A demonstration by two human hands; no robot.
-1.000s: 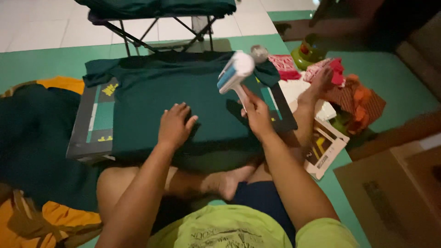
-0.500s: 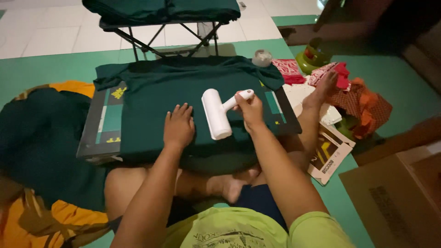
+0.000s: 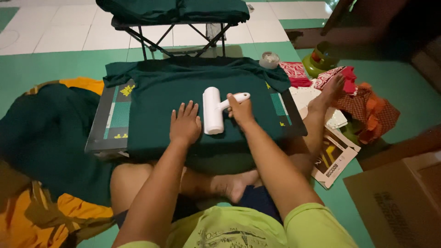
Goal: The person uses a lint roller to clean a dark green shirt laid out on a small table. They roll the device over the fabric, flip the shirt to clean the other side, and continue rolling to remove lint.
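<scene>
1. Roller (image 3: 212, 110): white lint roller, centre of frame, its drum lying on the green shirt (image 3: 183, 82); I see its handle angled up-right into my right hand.
2. Right hand (image 3: 241, 110): fingers closed round the roller handle, just right of the drum.
3. Left hand (image 3: 185, 125): open flat, fingers spread, palm down on the shirt, just left of the roller; holds nothing.
4. Shirt: dark green, spread across a low board (image 3: 110, 131) whose grey-and-teal edge shows at left and right of the cloth.
5. Folding stand (image 3: 151, 34): top centre, black crossed legs, carrying folded green cloth (image 3: 174, 9).
6. Green and orange cloth pile (image 3: 41, 138): left side of frame, on the floor.
7. Small round tin (image 3: 269, 59): just above the shirt's upper right corner.
8. Red and orange fabrics (image 3: 367, 110): right of frame, beside my foot (image 3: 330, 89).
9. Cardboard box (image 3: 399, 202): lower right corner.
10. Printed card (image 3: 333, 158): between board and box.
</scene>
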